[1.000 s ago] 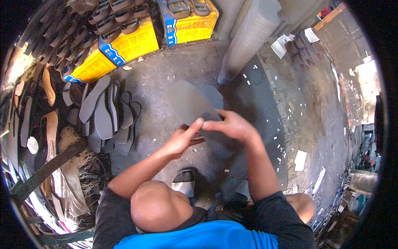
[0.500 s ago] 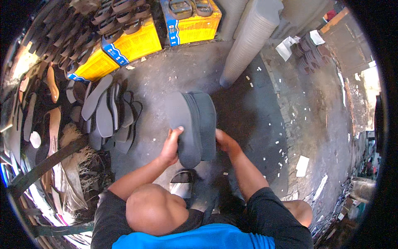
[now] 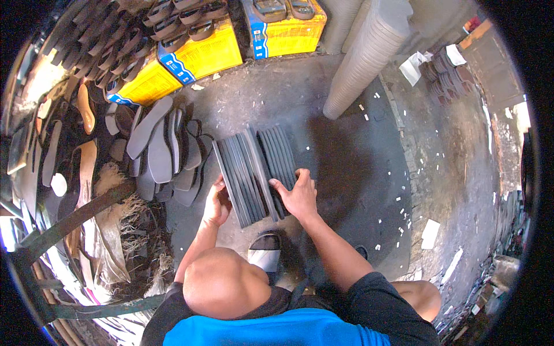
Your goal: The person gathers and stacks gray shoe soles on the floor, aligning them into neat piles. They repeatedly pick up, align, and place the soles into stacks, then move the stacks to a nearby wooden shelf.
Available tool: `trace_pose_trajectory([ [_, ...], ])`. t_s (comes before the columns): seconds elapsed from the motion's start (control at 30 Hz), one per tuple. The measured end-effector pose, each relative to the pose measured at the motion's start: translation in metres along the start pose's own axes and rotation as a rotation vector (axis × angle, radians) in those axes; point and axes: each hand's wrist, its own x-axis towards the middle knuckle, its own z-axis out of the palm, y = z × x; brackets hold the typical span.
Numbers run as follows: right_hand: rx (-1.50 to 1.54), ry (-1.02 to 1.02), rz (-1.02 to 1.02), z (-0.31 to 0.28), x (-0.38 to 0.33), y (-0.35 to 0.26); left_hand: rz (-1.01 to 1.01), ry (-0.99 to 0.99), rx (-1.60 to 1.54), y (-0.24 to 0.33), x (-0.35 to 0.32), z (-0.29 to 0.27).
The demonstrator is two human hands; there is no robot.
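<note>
Between my hands is a stack of grey shoe soles, turned so that the many layered edges face up. My left hand grips the stack's left side, fingers partly hidden behind it. On the right, my right hand is closed round the other side, its thumb pressed on the edges near the middle. One sole in the middle sticks up a little beyond the others. More loose grey soles lie in a pile on the floor to the left.
Yellow boxes with dark sandals on top stand at the far side. A tall ribbed grey column of stacked pieces leans at the far right. A dark metal bar crosses the left side. White scraps dot the floor at right.
The stack has been turned from its flat sole face to its layered edges. My right hand has come up and over its right side. The view has shifted slightly left.
</note>
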Motion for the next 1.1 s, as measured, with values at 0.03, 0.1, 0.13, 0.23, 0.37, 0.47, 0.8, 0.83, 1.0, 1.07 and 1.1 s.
trace_pose_trajectory([
  [0.03,0.039,-0.018,0.002,0.000,0.003,0.004,0.057,0.078,0.071,-0.001,0.001,-0.004],
  [0.1,0.163,0.020,-0.041,0.004,0.012,0.015,0.006,0.147,0.234,-0.005,0.003,-0.005],
  [0.13,0.197,0.013,-0.038,0.007,0.018,0.021,-0.015,0.183,0.310,-0.009,0.004,-0.002],
  [0.23,0.273,-0.024,-0.005,0.018,0.034,0.033,0.149,0.313,0.702,-0.015,0.007,0.011],
  [0.37,0.157,-0.203,-0.114,0.012,0.055,0.021,0.324,0.367,0.982,-0.007,0.011,0.036],
  [0.47,0.257,-0.135,-0.250,-0.019,0.051,0.002,0.555,0.321,0.986,0.017,0.004,0.053],
  [0.8,0.343,-0.093,-0.406,-0.057,0.044,0.002,0.683,0.000,0.936,0.044,-0.018,0.077],
  [0.83,0.311,-0.074,-0.384,-0.055,0.044,0.008,0.694,0.009,0.888,0.040,-0.017,0.077],
  [1.0,0.463,-0.209,-0.336,-0.048,0.043,0.026,0.616,0.030,1.198,0.032,-0.009,0.066],
  [1.07,0.460,-0.199,-0.348,-0.051,0.043,0.027,0.722,0.005,1.131,0.032,-0.005,0.060],
  [1.1,0.464,-0.206,-0.338,-0.053,0.043,0.027,0.727,-0.044,1.235,0.032,-0.005,0.055],
])
